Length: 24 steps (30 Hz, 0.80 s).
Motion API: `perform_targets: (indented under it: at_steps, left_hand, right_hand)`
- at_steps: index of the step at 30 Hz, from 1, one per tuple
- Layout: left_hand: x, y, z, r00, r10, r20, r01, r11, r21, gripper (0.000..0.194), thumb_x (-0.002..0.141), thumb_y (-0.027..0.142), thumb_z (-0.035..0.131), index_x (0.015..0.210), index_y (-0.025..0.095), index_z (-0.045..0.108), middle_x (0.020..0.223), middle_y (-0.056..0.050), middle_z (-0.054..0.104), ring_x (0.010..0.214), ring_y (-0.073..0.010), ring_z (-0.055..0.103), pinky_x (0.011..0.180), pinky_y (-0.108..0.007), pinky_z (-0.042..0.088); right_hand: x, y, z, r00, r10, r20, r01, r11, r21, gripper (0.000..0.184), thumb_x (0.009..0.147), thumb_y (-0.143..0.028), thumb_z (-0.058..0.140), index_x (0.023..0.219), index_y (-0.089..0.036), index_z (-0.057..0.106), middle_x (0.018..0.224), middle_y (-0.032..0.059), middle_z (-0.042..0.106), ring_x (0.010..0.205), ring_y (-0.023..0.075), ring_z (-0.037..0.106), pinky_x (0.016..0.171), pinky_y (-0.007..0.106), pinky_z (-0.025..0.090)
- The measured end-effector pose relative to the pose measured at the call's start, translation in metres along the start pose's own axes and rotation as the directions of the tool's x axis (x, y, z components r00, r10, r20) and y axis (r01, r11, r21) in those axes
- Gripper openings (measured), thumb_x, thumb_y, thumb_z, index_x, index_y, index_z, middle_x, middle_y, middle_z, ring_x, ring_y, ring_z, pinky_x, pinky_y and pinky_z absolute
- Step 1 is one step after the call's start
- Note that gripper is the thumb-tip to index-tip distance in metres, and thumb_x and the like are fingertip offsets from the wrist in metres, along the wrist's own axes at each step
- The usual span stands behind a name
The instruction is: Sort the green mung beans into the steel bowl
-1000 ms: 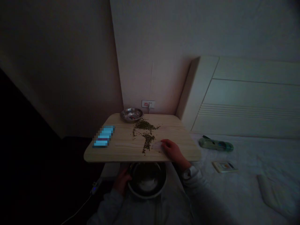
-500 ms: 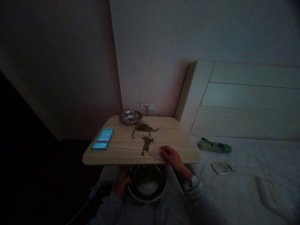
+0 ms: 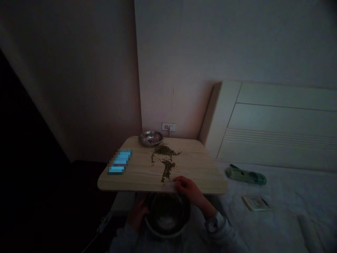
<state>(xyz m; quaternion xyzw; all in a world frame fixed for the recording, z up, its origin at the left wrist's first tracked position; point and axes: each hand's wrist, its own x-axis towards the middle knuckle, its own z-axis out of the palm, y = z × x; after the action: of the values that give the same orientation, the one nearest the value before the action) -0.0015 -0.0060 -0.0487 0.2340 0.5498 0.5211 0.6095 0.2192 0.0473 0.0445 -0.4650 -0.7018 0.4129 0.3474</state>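
Small greenish-brown beans or grains (image 3: 165, 151) lie scattered over the wooden tabletop (image 3: 195, 161), with a narrow trail of them reaching toward the near edge. My right hand (image 3: 185, 188) is at that edge, just right of the trail, its fingers closed on a thin, see-through sheet that barely shows. Below the edge, a large metal bowl (image 3: 168, 230) rests on my lap, dark inside. My left hand (image 3: 138, 214) grips its left rim. A smaller shiny steel bowl (image 3: 151, 138) stands at the table's back left.
A lit, pixelated screen (image 3: 120, 162) lies on the table's left side. On the bed to the right are a green bottle (image 3: 246, 175) and a pale phone-like object (image 3: 256, 203). A wall socket (image 3: 169, 127) with a plugged cord is behind the table.
My right hand has moved slightly left and nearer the table's front edge, over the bowl's far side. The whole view has shifted a little; my left hand keeps its hold.
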Motion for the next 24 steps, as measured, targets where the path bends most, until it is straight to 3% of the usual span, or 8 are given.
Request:
perform_targets:
  at_steps: [2,4,8,16,24]
  left_hand:
    - [-0.001,0.001,0.0,1.0,0.003,-0.025,-0.003,1.0,0.007,0.04,0.04,0.014,0.055,0.078,0.017,0.066,0.069,-0.003,0.069,0.076,-0.0249,0.061,0.071,-0.035,0.045]
    - [-0.003,0.004,0.0,0.999,0.024,-0.025,-0.024,1.0,0.01,0.039,0.04,0.014,0.055,0.078,0.017,0.066,0.07,-0.003,0.07,0.076,-0.0246,0.061,0.07,-0.034,0.045]
    - [-0.009,0.011,0.0,0.998,0.032,0.055,-0.03,0.999,-0.023,0.039,0.042,0.014,0.056,0.079,0.016,0.066,0.069,-0.003,0.07,0.075,-0.0237,0.062,0.07,-0.033,0.045]
    - [-0.012,0.012,0.0,0.995,0.043,0.086,-0.043,0.999,-0.001,0.044,0.045,0.014,0.058,0.088,0.015,0.066,0.076,-0.004,0.07,0.082,-0.0245,0.061,0.074,-0.033,0.044]
    - [-0.02,0.018,0.004,0.993,0.08,0.091,-0.079,0.997,-0.011,0.04,0.045,0.015,0.058,0.083,0.015,0.067,0.072,-0.004,0.069,0.081,-0.0251,0.061,0.073,-0.033,0.045]
  right_hand:
    - [0.014,0.001,0.002,1.0,0.014,-0.008,-0.013,0.993,0.118,0.027,0.07,-0.031,0.05,0.089,-0.016,0.061,0.06,-0.0018,0.052,0.054,0.0101,0.044,0.052,0.021,0.033]
    - [0.028,0.0,0.005,0.994,0.041,-0.102,-0.021,0.982,0.187,0.026,0.07,-0.031,0.05,0.086,-0.015,0.061,0.062,-0.0008,0.055,0.056,0.0107,0.046,0.053,0.022,0.035]
    - [0.042,-0.001,0.011,0.961,0.038,-0.275,0.007,0.987,0.162,0.023,0.069,-0.031,0.048,0.08,-0.015,0.061,0.068,0.0012,0.059,0.064,0.0134,0.051,0.062,0.025,0.039]
    - [0.033,0.003,0.007,0.932,0.033,-0.361,0.009,0.993,0.115,0.028,0.07,-0.034,0.047,0.085,-0.016,0.061,0.074,0.0029,0.062,0.07,0.0152,0.053,0.068,0.027,0.041]
    - [0.032,-0.001,0.008,0.938,-0.004,-0.345,0.021,0.999,0.045,0.026,0.072,-0.031,0.046,0.085,-0.017,0.063,0.081,0.0046,0.065,0.077,0.017,0.056,0.075,0.03,0.043]
